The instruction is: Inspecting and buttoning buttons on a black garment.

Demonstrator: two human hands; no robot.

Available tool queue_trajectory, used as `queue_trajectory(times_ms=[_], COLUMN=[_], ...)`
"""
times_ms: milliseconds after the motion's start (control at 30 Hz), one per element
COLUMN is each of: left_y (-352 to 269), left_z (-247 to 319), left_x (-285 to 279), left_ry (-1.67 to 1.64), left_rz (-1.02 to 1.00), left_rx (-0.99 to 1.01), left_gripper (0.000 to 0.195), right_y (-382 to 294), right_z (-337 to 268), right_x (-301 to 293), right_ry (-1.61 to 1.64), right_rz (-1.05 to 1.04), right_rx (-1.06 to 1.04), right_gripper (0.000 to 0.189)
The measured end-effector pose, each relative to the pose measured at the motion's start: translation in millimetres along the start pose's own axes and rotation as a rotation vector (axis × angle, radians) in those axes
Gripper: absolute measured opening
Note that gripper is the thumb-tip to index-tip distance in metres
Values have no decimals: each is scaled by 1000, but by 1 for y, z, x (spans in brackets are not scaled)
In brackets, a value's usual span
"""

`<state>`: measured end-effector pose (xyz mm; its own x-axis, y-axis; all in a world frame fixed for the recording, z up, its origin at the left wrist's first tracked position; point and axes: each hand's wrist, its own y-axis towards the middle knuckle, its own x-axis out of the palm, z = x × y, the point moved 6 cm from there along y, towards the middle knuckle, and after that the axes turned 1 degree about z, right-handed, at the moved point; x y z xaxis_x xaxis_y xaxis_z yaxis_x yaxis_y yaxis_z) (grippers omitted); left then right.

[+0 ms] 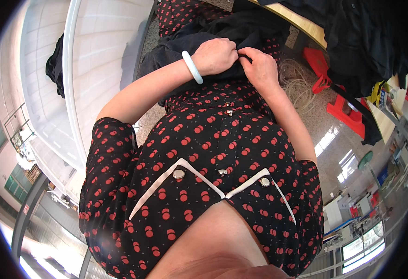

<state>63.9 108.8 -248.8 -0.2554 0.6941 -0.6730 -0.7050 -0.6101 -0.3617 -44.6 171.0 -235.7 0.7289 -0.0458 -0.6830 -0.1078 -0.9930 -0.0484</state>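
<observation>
Dark black cloth (176,48) lies bunched across my lap, over a black garment with red dots. My left hand (216,55), with a pale bangle (192,67) at its wrist, is curled on the cloth with its fingers bent and knuckles up. Close beside it on the right, my right hand (261,68) has its thumb and forefinger bent together at the cloth's edge. The fingertips of both hands nearly meet. What lies between them is too small to tell.
A white fabric-lined bin or trough (102,52) stands at the left, with black cloth (55,66) behind its rim. At the right, more black cloth (357,45) hangs over a wooden tabletop (301,21). Below are a red plastic stool (345,111) and coiled pale cord (296,83) on the floor.
</observation>
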Motion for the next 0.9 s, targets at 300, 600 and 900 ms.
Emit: queue_trajectory(times_ms=[300, 600, 900], left_y=[-14, -16, -14], left_z=[7, 11, 6], left_x=[14, 18, 4], left_ry=[108, 183, -22], left_rz=[40, 84, 80], left_rx=[-28, 72, 242], left_gripper=[19, 14, 13], right_y=[-2, -8, -10], right_z=[1, 4, 7], right_x=[5, 6, -1], right_ry=[-19, 41, 264], right_rz=[-26, -1, -60], right_rx=[-37, -21, 63], right_gripper=[12, 12, 11])
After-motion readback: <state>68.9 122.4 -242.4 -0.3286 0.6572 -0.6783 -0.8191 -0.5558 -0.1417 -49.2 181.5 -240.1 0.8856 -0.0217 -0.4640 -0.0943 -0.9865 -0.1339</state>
